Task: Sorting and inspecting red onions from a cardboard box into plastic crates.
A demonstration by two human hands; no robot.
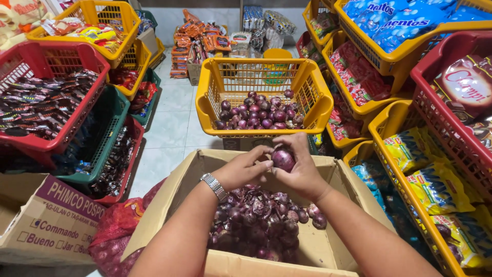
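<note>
Holding a red onion (283, 158) above an open cardboard box (318, 246), the right hand (302, 172) has its fingers clamped around the bulb from the far side and below, while the left hand (241, 169) meets it from the other side, its fingers (262, 165) together and pinched against the onion's skin. A metal wristwatch (214, 186) sits on the left wrist. Inside the box, directly under the hands, lies a heap of red onions and loose purple skins (261, 220). Just beyond the box stands a yellow plastic basket (264, 77) with more red onions (259, 113) spread over its bottom. A red mesh sack (115, 231) is pressed against the box's left wall, and beside that sits another printed cardboard box (46, 220). Red, green and yellow baskets of packaged sweets and snacks line both sides: dark wrappers in a red basket (51, 143) at left, yellow packets (435, 179) in a yellow basket at right, blue packets (400, 20) higher up. Pale floor tiles (171, 123) show between the rows.
</note>
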